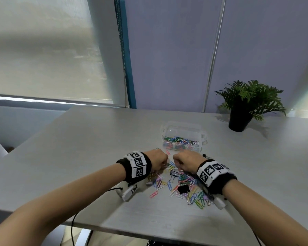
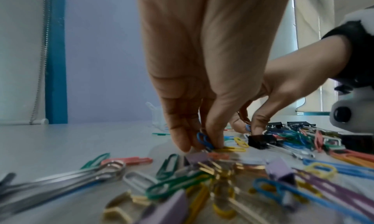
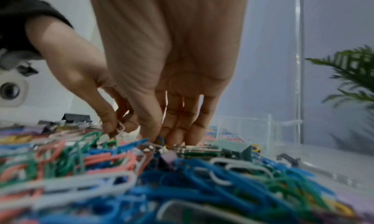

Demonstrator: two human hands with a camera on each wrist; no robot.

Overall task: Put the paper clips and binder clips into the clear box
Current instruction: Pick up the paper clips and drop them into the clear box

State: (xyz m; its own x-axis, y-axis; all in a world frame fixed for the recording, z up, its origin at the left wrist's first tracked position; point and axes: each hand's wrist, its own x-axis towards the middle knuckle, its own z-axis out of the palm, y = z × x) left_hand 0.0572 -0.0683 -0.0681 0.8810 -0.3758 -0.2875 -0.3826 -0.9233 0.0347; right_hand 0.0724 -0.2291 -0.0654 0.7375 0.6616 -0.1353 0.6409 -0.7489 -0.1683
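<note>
Coloured paper clips (image 1: 183, 181) and binder clips lie in a loose pile on the grey table (image 1: 89, 139). Both hands reach down into the pile's far edge. My left hand (image 2: 202, 145) pinches blue paper clips (image 2: 204, 139) between thumb and fingers. My right hand (image 3: 161, 139) is beside it and pinches a blue paper clip (image 3: 160, 140). A black binder clip (image 1: 174, 173) lies just below the two hands. The clear box (image 1: 182, 137) stands open behind the hands, with several coloured clips inside.
A potted plant (image 1: 247, 103) stands at the back right of the table. A second black binder clip (image 1: 182, 189) lies in the pile and lilac ones (image 2: 197, 158) lie near my left wrist. The table's front edge (image 1: 149, 235) is close below my forearms.
</note>
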